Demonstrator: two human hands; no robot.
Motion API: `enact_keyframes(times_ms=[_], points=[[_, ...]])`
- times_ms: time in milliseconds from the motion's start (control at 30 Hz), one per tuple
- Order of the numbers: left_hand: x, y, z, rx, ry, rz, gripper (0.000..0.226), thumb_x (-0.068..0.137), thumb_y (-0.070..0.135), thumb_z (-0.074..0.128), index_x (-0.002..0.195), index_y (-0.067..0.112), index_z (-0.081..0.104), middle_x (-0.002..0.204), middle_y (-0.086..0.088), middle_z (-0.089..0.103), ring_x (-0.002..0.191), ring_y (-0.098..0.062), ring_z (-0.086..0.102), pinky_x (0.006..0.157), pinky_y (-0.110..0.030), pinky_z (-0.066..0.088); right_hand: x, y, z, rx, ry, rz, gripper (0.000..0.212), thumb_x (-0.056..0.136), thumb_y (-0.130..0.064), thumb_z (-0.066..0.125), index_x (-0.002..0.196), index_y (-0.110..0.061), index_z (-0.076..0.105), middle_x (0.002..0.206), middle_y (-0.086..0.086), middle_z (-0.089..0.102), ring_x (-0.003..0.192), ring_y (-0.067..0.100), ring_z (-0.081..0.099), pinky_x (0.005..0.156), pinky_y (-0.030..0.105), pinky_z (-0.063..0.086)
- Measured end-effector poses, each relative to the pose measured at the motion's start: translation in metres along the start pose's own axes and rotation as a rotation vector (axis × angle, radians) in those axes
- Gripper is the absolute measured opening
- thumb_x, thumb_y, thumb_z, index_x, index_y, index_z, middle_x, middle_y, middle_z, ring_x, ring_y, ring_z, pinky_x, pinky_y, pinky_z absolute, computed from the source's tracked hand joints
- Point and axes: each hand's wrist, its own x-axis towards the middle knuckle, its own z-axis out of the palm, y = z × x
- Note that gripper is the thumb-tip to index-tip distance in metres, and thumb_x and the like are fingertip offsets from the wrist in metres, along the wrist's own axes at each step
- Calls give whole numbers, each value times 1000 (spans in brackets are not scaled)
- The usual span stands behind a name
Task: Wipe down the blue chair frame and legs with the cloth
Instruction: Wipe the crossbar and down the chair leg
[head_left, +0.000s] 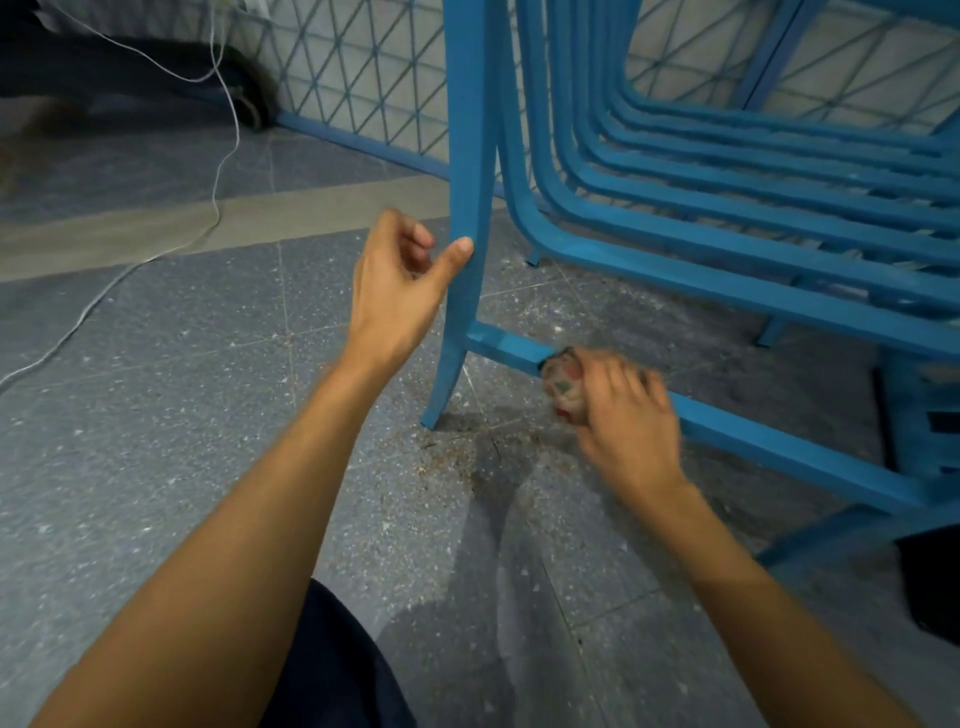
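A blue metal chair frame (470, 156) stands on the floor, its front leg running down to a foot near the centre. A low crossbar (506, 347) joins that leg and runs to the right. My right hand (621, 410) grips a bunched patterned cloth (561, 382) and presses it against the crossbar; the hand is blurred. My left hand (397, 283) sits beside the leg at mid height, its thumb touching the leg's edge and its fingers loosely curled, holding nothing.
Several curved blue slats (727, 208) of the seat fill the upper right. A blue lattice fence (358, 67) runs behind. A white cable (221, 156) trails over the grey speckled floor at left. Dust and grit (467, 457) lie under the leg.
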Motion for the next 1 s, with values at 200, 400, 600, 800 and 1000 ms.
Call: enact_keyframes(times_ms=[200, 400, 600, 800, 1000], points=[[-28, 15, 5, 190, -38, 387, 15, 91, 27, 56, 92, 13, 53, 77, -1, 56, 68, -11, 52, 61, -32, 47, -27, 18, -14, -50, 3, 233, 62, 68, -32, 79, 116, -7, 49, 107, 14, 63, 99, 34, 59, 91, 51, 41], [-36, 7, 36, 290, -337, 554, 18, 88, 11, 51, 105, 7, 58, 92, -4, 57, 82, -17, 56, 75, -36, 49, 46, -56, -3, 8, -229, 63, 84, 83, -61, 52, 144, -11, 24, 136, 10, 43, 116, 32, 46, 94, 45, 36], [-32, -2, 63, 376, -456, 346, 35, 93, 39, 51, 114, 12, 59, 111, -7, 55, 106, -21, 54, 91, -36, 45, 17, -24, -8, -11, -106, 67, 66, 78, -36, 65, 134, -10, 41, 117, 10, 55, 102, 32, 54, 84, 44, 39], [-41, -10, 80, 513, -699, 391, 34, 96, 32, 50, 123, 13, 58, 120, -8, 59, 108, -28, 57, 98, -43, 42, -70, 89, -29, -159, 48, 198, 47, 73, -37, 69, 108, -11, 51, 92, 13, 59, 82, 35, 56, 80, 46, 37], [-35, -17, 85, 508, -776, 397, 44, 87, 24, 65, 130, 19, 54, 121, -5, 59, 114, -26, 52, 105, -38, 28, -56, 69, -33, -90, 47, 402, 45, 72, -36, 74, 102, -10, 52, 96, 14, 60, 90, 37, 56, 86, 47, 42]])
